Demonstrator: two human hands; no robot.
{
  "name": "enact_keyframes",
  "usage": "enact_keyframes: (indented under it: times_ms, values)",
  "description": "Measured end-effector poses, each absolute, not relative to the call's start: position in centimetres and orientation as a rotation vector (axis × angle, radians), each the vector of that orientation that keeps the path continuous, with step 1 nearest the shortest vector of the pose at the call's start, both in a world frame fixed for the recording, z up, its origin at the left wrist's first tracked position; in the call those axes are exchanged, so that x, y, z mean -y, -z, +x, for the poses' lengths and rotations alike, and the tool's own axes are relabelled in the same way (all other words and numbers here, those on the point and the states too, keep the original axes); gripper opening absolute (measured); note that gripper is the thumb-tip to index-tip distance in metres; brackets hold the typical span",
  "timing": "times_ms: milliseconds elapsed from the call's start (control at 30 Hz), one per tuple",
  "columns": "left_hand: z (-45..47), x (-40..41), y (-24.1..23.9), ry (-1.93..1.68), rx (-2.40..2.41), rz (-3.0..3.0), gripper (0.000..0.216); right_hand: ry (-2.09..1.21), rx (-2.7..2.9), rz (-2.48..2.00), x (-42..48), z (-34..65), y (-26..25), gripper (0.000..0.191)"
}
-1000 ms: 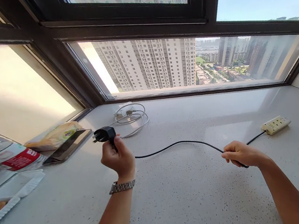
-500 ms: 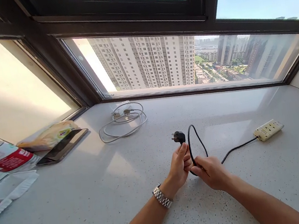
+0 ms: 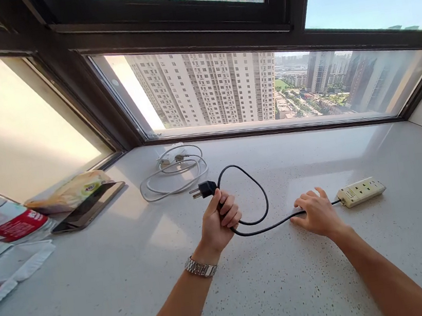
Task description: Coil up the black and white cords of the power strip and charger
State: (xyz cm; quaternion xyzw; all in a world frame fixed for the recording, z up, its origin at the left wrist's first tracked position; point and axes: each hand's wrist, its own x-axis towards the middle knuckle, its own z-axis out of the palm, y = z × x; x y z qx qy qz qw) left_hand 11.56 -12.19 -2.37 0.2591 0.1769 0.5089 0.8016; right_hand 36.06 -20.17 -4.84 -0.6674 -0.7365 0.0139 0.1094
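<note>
My left hand (image 3: 221, 219) is closed round a black power cord (image 3: 266, 197), just below its plug (image 3: 208, 188). The plug's prongs point left. From this fist the cord rises in a loop, comes back through the hand and runs right. My right hand (image 3: 317, 211) loosely pinches the cord between thumb and fingers, with one finger raised. Just beyond it, the cord enters a cream power strip (image 3: 361, 191), which lies on the white speckled sill with its sockets up.
A coiled white extension cord (image 3: 174, 175) with its socket block lies near the window. At the left are a phone (image 3: 89, 207), a yellowish packet (image 3: 71, 191), a bottle (image 3: 12, 218) with a red label and a white wrapper (image 3: 22, 263).
My left hand has moved left with the plug, away from my right. My right hand has slid right along the cord towards the power strip, which has shifted slightly left.
</note>
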Motion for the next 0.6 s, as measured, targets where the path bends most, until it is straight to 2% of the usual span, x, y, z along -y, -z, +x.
enact_keyframes:
  times_ms: [67,200,333,433,533,600]
  values:
    - [9.9,11.3,2.0,-1.123,-0.373,0.556,0.033,-0.053,2.12,-2.084,20.0,37.9,4.7,0.038]
    - [7.0,9.7,1.5,-1.223,-0.398,0.557,0.037,-0.266,2.077,-2.317,20.4,40.7,4.2,0.067]
    - [5.2,8.5,1.4,-1.34,-0.436,0.568,0.042,-0.458,2.073,-2.354,21.0,42.0,3.2,0.078]
    - [5.0,8.3,1.5,-1.386,-0.463,0.606,0.044,-0.408,1.996,-2.364,21.2,41.9,2.4,0.071]
    - [6.0,8.9,1.6,-1.418,-0.457,0.711,0.048,-0.319,1.775,-2.424,21.2,41.4,1.6,0.048]
    - [7.4,9.8,1.8,-1.419,-0.437,0.832,0.052,-0.295,1.556,-2.396,21.4,40.9,1.2,0.049]
